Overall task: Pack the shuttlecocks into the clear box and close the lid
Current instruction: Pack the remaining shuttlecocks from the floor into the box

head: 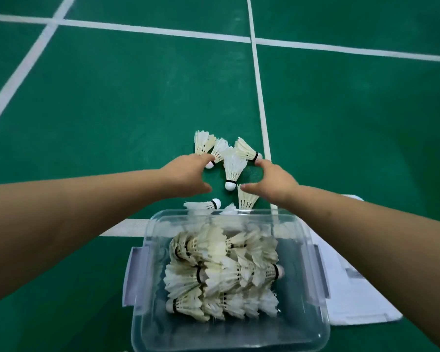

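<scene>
A clear box (142, 313) stands open on the green floor at the bottom centre, holding several white shuttlecocks (221, 273). Beyond its far rim lies a loose cluster of shuttlecocks (233, 165) on the floor. My left hand (188, 175) reaches over the cluster's left side, fingers spread, fingertips at a shuttlecock's cork. My right hand (274, 179) reaches over the right side, fingers spread, one fingertip touching the cork of the far right shuttlecock (245, 149). Two more shuttlecocks (201, 205) lie just behind the box rim. Neither hand clearly holds anything.
The box's clear lid (353, 283) lies flat on the floor to the right of the box, partly under my right forearm. White court lines (258, 85) cross the green floor around the cluster.
</scene>
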A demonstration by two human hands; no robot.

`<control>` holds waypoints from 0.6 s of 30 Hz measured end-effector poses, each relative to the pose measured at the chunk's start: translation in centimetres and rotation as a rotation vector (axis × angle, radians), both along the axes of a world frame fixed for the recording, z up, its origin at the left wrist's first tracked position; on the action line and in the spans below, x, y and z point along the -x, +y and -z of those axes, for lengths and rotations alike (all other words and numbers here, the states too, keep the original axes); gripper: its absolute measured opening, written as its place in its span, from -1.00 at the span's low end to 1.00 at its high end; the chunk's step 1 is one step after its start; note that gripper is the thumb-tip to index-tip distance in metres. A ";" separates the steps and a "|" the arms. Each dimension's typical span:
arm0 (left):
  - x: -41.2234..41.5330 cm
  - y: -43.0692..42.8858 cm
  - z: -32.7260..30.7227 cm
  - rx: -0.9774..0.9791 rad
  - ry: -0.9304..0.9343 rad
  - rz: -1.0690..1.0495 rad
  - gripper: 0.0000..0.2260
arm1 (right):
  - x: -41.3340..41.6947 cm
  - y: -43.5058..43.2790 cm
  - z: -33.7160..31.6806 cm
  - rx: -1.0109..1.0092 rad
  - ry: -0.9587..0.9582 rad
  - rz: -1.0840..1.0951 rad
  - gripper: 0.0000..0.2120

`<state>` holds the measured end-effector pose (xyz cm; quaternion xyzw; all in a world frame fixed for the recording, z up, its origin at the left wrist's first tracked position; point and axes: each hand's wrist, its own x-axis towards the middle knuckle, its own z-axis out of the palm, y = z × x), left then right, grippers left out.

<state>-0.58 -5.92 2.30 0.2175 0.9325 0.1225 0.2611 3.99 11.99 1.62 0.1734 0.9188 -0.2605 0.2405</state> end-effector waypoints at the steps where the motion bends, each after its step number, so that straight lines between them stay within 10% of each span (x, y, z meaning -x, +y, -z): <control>1: 0.6 0.0 0.7 0.010 -0.014 -0.007 -0.35 | 0.6 0.1 0.8 0.023 -0.019 0.019 -0.21; 18: 5.5 4.1 6.4 0.042 0.058 -0.092 -0.24 | 4.4 0.7 6.9 0.131 -0.083 0.093 0.07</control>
